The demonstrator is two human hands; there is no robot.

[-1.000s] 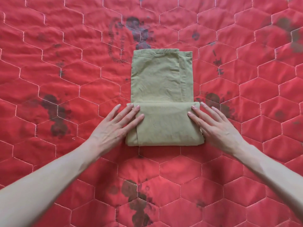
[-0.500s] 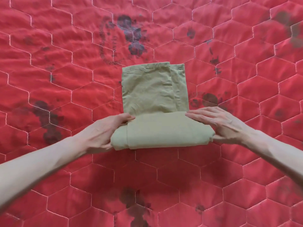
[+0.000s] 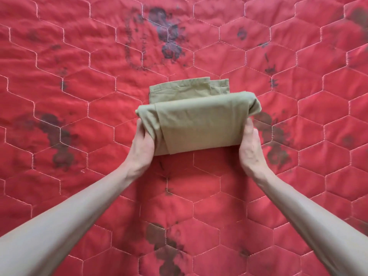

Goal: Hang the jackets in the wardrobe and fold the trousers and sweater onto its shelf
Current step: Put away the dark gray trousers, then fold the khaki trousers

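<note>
Olive-green trousers (image 3: 199,122) lie folded into a thick bundle on the red quilt (image 3: 79,96). My left hand (image 3: 142,146) grips the bundle's left end, thumb on top, fingers hidden beneath the cloth. At the right end my right hand (image 3: 251,148) holds it the same way. The near part of the bundle is lifted and tipped over toward the far hem, which still lies flat on the quilt. No wardrobe, jackets or sweater are in view.
The red quilt with stitched hexagons and dark floral prints fills the whole view, with bare quilt on every side of the trousers.
My hands went from pressing flat on the folded edge to gripping its two ends. The fold has been lifted and rolled away from me, covering most of the flat trouser legs.
</note>
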